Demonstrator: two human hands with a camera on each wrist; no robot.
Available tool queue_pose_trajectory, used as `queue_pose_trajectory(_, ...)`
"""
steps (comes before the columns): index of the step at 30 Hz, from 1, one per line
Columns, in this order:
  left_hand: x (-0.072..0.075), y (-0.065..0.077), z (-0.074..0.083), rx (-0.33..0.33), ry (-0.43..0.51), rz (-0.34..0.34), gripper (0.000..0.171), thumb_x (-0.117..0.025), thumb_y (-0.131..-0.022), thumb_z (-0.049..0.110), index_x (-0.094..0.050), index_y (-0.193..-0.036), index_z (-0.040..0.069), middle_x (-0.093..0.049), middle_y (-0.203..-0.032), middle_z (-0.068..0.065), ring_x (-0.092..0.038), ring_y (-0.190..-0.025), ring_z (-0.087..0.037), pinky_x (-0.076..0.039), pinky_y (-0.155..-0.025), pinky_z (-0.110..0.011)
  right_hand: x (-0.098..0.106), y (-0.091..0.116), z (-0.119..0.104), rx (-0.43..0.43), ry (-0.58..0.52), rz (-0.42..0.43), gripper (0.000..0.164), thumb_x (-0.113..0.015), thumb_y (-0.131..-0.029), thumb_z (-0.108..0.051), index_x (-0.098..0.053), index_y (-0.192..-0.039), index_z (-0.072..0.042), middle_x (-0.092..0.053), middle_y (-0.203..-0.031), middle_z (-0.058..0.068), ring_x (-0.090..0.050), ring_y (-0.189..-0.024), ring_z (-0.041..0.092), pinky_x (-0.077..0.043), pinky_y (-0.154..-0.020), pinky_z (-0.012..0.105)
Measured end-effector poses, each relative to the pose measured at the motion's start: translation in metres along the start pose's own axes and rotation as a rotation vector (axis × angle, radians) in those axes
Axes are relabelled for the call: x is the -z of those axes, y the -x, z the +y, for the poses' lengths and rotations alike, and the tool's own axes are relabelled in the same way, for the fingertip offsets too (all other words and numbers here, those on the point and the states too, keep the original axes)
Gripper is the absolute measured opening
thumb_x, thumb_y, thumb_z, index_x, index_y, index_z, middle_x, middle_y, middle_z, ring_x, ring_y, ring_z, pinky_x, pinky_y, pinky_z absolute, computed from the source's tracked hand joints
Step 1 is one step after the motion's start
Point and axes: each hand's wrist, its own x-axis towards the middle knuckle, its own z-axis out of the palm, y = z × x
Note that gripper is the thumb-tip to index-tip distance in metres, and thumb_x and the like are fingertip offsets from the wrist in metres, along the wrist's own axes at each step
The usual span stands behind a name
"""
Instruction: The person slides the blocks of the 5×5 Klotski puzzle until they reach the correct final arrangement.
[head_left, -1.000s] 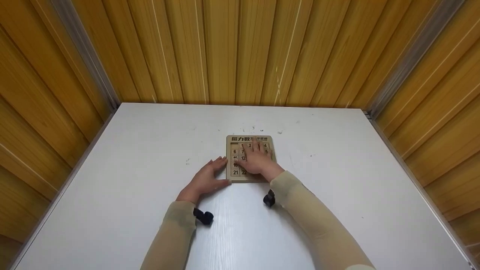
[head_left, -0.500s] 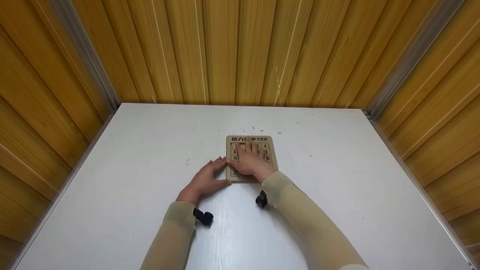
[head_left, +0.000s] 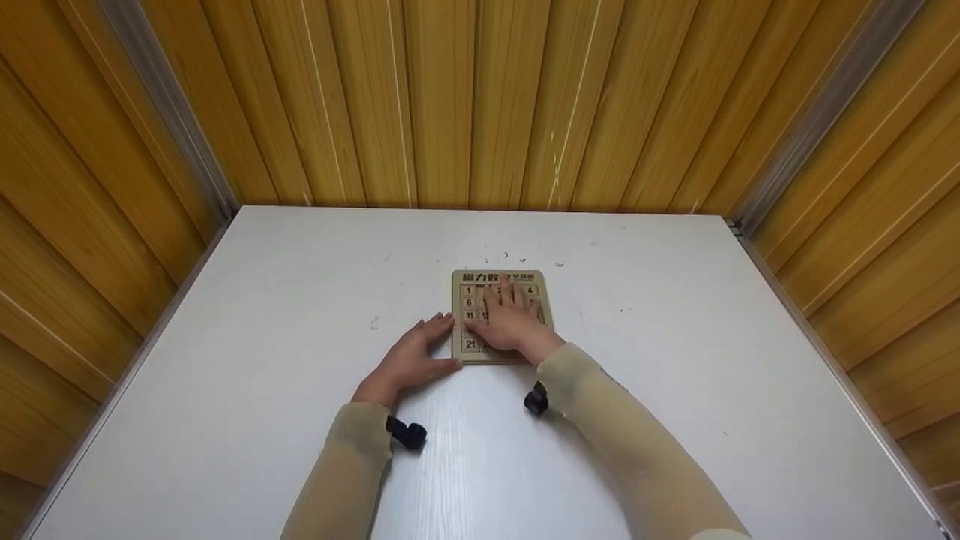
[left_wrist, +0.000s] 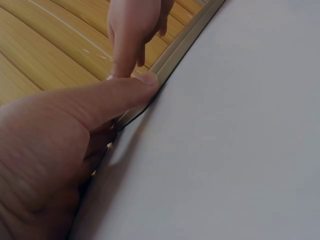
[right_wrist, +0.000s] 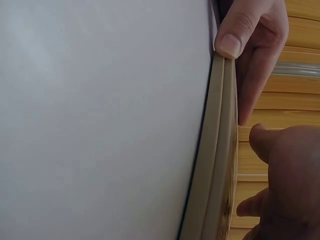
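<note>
A wooden sliding number puzzle (head_left: 457, 354) lies flat on the white table, with dark characters along its far rim. The right hand (head_left: 511, 325) rests over the numbered tiles with its fingers spread, touching some of them and hiding several. Tile 1 (head_left: 469, 290) fills the far left corner, and a dark gap shows partly beside it. At the near left corner, the left hand (head_left: 412, 361) steadies the puzzle, its thumb on the near edge and its straight fingers against the left side. Close up in the left wrist view, the left thumb (left_wrist: 125, 95) presses on the puzzle's edge.
The white table (head_left: 315, 262) extends around the puzzle, with small dark marks (head_left: 505, 256) beyond it. Yellow wood-patterned panels (head_left: 442, 105) rise behind and at both sides. Black wrist cameras (head_left: 409, 433) are fixed at both sleeves.
The right hand slid left over the tiles, then back right. Tile 1 moved left into the corner slot, and the gap now shows to its right. The left hand stayed in place.
</note>
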Motion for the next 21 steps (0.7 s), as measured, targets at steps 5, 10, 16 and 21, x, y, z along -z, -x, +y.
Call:
queue_pose_trajectory(5, -0.001, 0.000, -0.001, 0.000, 0.015, 0.007, 0.081, -0.083, -0.086, 0.031, -0.045, -0.156, 0.016, -0.035, -0.168, -0.005, -0.023, -0.159, -0.038, -0.021, -0.132, -0.053, 0.004, 0.003, 0.014, -0.037, -0.008, 0.025, 0.088, -0.044, -0.101, -0.066, -0.014, -0.167, -0.015, 0.012, -0.174, 0.017, 0.007, -0.161, 0.042, 0.002, -0.126, 0.073)
queue_pose_trajectory(10, -0.001, 0.000, -0.002, 0.013, 0.021, 0.006, 0.081, -0.083, -0.086, 0.032, -0.045, -0.156, 0.018, -0.034, -0.168, -0.004, -0.021, -0.159, -0.038, -0.019, -0.132, -0.054, 0.003, 0.003, 0.020, -0.037, -0.014, 0.020, 0.087, -0.044, -0.101, -0.065, -0.014, -0.167, -0.017, 0.013, -0.173, 0.018, 0.009, -0.161, 0.042, 0.002, -0.125, 0.075)
queue_pose_trajectory(16, -0.002, 0.001, 0.000, 0.031, 0.011, 0.010, 0.079, -0.083, -0.087, 0.032, -0.046, -0.156, 0.018, -0.036, -0.168, -0.004, -0.023, -0.159, -0.038, -0.022, -0.131, -0.053, 0.002, 0.003, 0.017, -0.038, -0.009, 0.022, 0.084, -0.045, -0.102, -0.063, -0.017, -0.166, -0.015, 0.013, -0.173, 0.019, 0.011, -0.160, 0.042, 0.002, -0.126, 0.073)
queue_pose_trajectory(21, -0.001, 0.001, 0.002, 0.024, 0.009, 0.008, 0.079, -0.083, -0.087, 0.031, -0.046, -0.156, 0.017, -0.035, -0.168, -0.004, -0.023, -0.159, -0.039, -0.022, -0.131, -0.053, 0.001, 0.002, 0.011, -0.038, 0.019, 0.019, 0.086, -0.044, -0.102, -0.065, -0.016, -0.167, -0.017, 0.011, -0.173, 0.019, 0.009, -0.160, 0.044, 0.000, -0.127, 0.072)
